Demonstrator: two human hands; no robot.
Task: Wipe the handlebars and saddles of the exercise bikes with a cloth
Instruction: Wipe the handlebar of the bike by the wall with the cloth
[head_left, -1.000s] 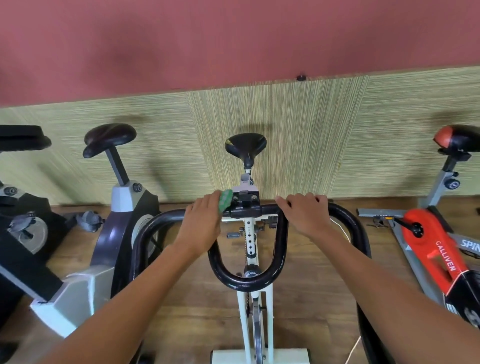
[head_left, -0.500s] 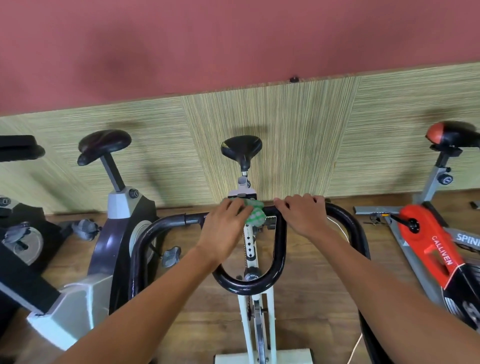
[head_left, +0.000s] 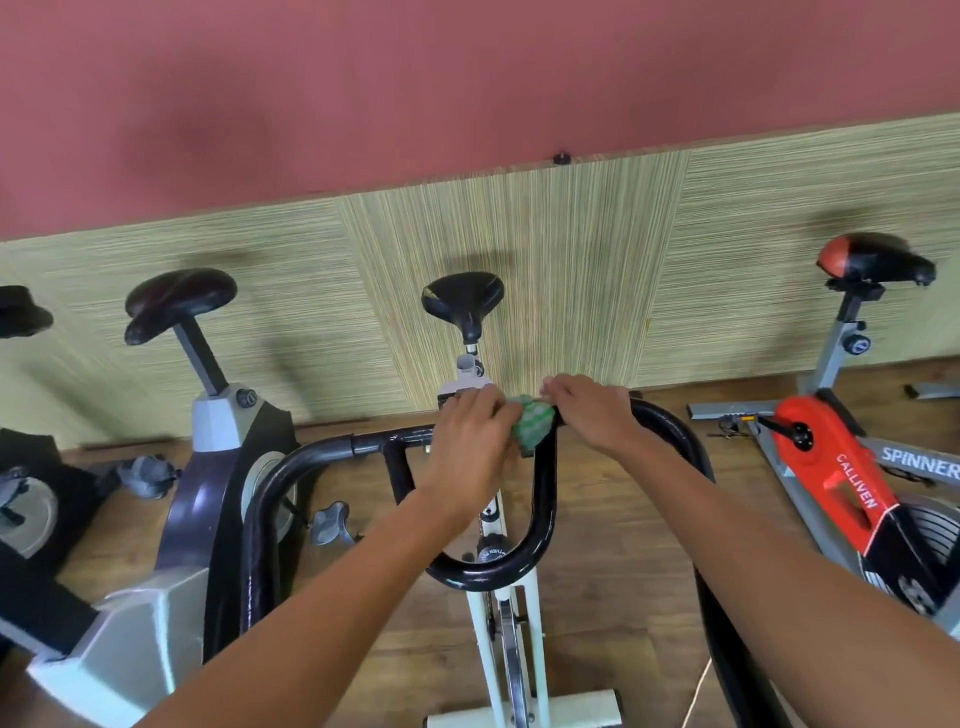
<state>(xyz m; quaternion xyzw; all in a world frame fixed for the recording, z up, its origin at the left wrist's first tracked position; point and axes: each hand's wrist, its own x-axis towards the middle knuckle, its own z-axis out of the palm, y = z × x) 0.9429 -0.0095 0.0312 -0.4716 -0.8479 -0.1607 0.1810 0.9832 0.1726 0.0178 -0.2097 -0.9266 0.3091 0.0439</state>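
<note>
Green cloth is pressed by the gripping left hand onto the centre of the white bike's black handlebar, right hand curled over the bar beside it; saddle and neighbouring bikes apparently remain unwiped.

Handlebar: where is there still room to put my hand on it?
The left hand, cloth and right hand crowd the top middle of the handlebar. The left curve, the inner loop's bottom and the right curve past the right hand are bare.
</note>
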